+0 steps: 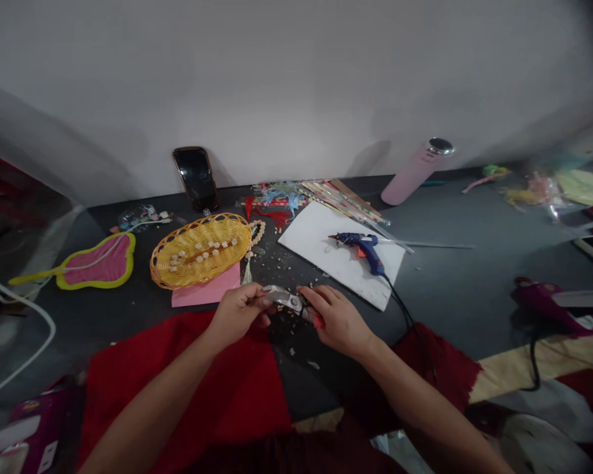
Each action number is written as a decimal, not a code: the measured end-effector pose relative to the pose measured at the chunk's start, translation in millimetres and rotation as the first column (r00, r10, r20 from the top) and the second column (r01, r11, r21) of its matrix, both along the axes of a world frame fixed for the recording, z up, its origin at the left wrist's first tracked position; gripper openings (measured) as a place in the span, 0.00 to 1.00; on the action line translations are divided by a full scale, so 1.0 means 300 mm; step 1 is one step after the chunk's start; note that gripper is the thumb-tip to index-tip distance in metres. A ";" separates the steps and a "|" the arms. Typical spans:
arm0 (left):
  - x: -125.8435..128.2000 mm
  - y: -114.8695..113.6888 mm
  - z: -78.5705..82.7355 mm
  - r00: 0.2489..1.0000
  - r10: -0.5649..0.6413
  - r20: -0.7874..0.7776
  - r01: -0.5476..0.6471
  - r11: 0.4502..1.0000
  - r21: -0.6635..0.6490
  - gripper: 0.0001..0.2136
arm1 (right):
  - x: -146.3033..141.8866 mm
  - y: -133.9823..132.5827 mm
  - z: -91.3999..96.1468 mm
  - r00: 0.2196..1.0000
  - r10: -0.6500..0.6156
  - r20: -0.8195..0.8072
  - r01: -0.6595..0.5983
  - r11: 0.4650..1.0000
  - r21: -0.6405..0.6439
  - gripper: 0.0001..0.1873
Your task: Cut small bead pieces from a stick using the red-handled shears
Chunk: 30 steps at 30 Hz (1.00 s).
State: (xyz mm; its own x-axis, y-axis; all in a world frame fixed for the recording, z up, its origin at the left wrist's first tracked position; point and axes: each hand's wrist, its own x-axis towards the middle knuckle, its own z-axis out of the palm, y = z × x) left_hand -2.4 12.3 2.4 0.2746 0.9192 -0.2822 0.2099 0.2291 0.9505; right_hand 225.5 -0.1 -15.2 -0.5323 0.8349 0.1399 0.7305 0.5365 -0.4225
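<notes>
In front of me, over the dark table, my right hand (338,321) is wrapped round the red handle of a pair of cutters with a silver head (287,300). The head points left, towards my left hand (242,313). Its thumb and fingers are pinched together at the tip of the cutters; what lies between them is too small to make out. Tiny pale bits (289,329) are scattered beneath both hands. Left of them, a yellow woven basket (202,227) holds several small beige pieces, with a beaded string and tassel (248,270) beside it.
A blue glue gun (368,250) lies on a white board (316,237), its cord running towards me. Behind are decorated sticks (343,201), a leaning phone (196,178) and a pink bottle (415,174). A pink fan (99,262) lies left; red cloth (188,395) covers the front edge.
</notes>
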 end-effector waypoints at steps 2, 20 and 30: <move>0.003 -0.003 0.005 1.000 -0.003 0.021 0.003 1.000 -0.012 0.06 | -0.001 -0.005 0.003 1.000 -0.008 -0.001 0.008 1.000 -0.012 0.29; 0.000 0.002 0.009 0.997 0.071 0.012 -0.072 0.997 0.011 0.05 | 0.006 0.011 -0.005 1.000 0.015 0.026 -0.015 1.000 0.006 0.34; 0.002 0.002 0.029 0.998 0.056 0.024 -0.055 0.997 -0.051 0.05 | 0.001 -0.001 -0.001 1.000 0.006 0.006 -0.006 1.000 -0.006 0.29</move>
State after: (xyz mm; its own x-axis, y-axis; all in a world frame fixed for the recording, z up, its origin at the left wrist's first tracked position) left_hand -1.8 13.0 11.2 0.2313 0.9180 -0.3223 0.1717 0.2875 0.9423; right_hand 226.0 -0.5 -15.6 -0.5384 0.8324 0.1314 0.7297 0.5385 -0.4213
